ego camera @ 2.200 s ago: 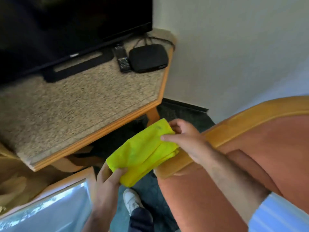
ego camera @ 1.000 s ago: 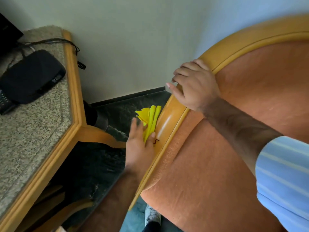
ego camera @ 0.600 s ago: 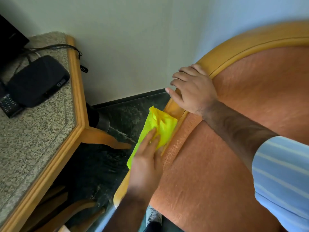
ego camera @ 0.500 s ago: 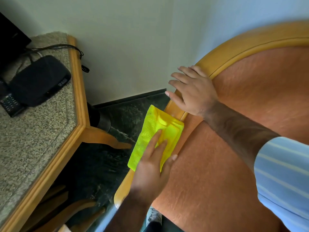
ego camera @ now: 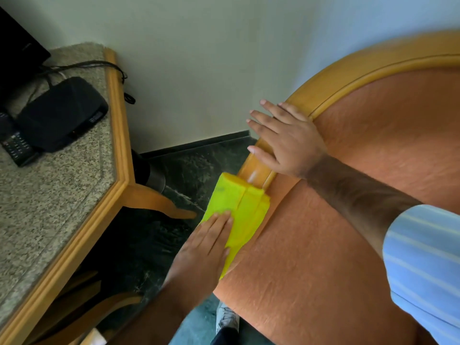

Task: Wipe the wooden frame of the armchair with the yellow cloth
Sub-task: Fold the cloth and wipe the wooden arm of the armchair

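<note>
My left hand (ego camera: pixel 206 247) has slid the yellow cloth (ego camera: pixel 239 212) down the wooden frame (ego camera: pixel 256 168), grip flat, pressing, not clutching. My right hand (ego camera: pixel 286 140) rests open higher up, bracing. The wipe is underway, I judge.
</note>
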`<state>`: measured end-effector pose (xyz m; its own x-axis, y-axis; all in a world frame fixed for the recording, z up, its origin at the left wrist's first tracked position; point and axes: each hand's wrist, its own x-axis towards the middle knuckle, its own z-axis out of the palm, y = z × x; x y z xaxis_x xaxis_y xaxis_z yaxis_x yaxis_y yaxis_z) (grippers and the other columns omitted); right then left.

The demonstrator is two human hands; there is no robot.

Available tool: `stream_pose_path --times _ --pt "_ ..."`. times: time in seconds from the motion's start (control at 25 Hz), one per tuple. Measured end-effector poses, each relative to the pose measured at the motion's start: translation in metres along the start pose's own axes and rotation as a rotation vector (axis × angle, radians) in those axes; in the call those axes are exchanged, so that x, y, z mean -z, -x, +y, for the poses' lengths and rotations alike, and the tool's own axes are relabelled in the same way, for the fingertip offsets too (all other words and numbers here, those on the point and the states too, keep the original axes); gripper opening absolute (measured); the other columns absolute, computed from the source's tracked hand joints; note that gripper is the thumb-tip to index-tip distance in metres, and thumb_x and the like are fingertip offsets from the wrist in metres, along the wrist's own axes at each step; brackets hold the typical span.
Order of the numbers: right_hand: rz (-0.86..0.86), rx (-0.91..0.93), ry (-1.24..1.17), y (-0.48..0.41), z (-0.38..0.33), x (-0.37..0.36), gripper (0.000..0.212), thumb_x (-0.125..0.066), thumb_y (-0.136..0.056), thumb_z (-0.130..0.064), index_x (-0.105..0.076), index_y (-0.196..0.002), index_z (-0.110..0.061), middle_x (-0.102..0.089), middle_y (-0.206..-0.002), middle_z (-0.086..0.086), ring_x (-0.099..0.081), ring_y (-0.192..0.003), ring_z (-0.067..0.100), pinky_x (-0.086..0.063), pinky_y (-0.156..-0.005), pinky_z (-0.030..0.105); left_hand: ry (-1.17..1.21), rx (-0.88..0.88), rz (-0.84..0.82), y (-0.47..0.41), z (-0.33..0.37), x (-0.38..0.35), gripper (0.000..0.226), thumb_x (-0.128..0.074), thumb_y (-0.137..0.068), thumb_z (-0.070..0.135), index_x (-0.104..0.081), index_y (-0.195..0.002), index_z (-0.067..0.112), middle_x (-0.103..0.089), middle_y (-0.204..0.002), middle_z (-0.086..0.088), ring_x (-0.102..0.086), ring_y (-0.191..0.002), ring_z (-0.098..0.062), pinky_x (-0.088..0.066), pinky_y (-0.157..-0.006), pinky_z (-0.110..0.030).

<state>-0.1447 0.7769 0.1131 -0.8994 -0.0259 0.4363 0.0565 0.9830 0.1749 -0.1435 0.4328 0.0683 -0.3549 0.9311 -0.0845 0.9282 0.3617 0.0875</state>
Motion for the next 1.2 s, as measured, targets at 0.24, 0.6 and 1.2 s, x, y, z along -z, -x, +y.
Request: stream_pose_path --times 0.24,0.6,1.2 --pt "-0.002 -0.028 -0.035 -0.001 -0.002 -0.001 0.056 -0.038 -0.106 -0.052 -0.061 -0.141 -0.014 -0.063 -0.149 0.002 -0.051 -0.145 0.028 -0.040 -0.119 0.048 0.016 0.087 -0.001 -0.020 0.009 0.011 0.060 -0.028 -0.111 0.037 -0.019 -0.162 0.006 -0.010 -0.171 -0.009 -0.027 -0.157 -0.030 -0.030 -0.127 -0.045" --pt "0.043 -0.015 -0.056 -0.002 0.000 -0.003 0.051 -0.044 -0.102 -0.048 -0.066 -0.134 -0.015 -0.067 -0.143 0.002 -0.055 -0.141 0.027 -0.043 -0.114 0.047 -0.116 -0.154 -0.094 0.044 -0.020 0.002 0.059 -0.021 -0.113 0.031 -0.014 -0.161 -0.002 -0.021 -0.171 -0.019 -0.024 -0.158 -0.034 -0.038 -0.121 -0.049" --pt "0.037 -0.057 -0.077 -0.002 -0.004 -0.003 0.050 -0.047 -0.100 -0.046 -0.067 -0.131 -0.014 -0.068 -0.140 0.003 -0.057 -0.139 0.028 -0.042 -0.116 0.047 0.036 -0.022 -0.014 0.040 -0.009 0.001 0.060 -0.034 -0.111 0.041 -0.026 -0.162 0.010 -0.021 -0.173 -0.005 -0.025 -0.159 -0.027 -0.034 -0.124 -0.041"
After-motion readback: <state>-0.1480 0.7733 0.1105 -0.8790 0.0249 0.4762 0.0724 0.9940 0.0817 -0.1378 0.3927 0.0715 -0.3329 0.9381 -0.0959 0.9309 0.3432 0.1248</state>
